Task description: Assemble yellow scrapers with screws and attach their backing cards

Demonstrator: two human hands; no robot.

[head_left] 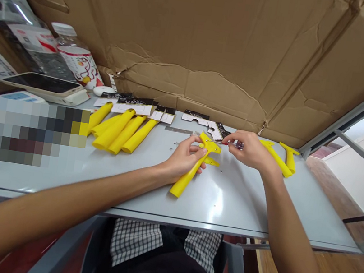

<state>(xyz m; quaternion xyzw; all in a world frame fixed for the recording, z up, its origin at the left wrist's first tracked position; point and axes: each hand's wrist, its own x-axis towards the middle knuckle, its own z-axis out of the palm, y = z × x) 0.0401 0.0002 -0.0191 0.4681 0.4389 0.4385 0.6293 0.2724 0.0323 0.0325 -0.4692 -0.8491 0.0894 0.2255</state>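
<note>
My left hand (182, 158) is closed round a yellow plastic T-shaped scraper handle (185, 180), its wide head turned up and away from me. Thumb and fingers grip it just below the head, where small screw holes show. In my right hand (251, 149), a slim screwdriver (238, 145) is pinched between the fingertips, its thin shaft pointing left at the scraper head. Whether the tip touches the head I cannot tell. Beneath the head, a flat yellow piece (211, 162) shows. Behind my left hand lies a thin metal blade (178, 130), with tiny screws (171, 149) near it.
Several yellow handles (121, 132) with black-and-white cards lie at the left. More yellow T-shaped pieces (290, 158) lie at the right. Loose cards (196, 116) rest by the cardboard wall (196, 43). Bottles (77, 59) and a phone (42, 82) stand far left.
</note>
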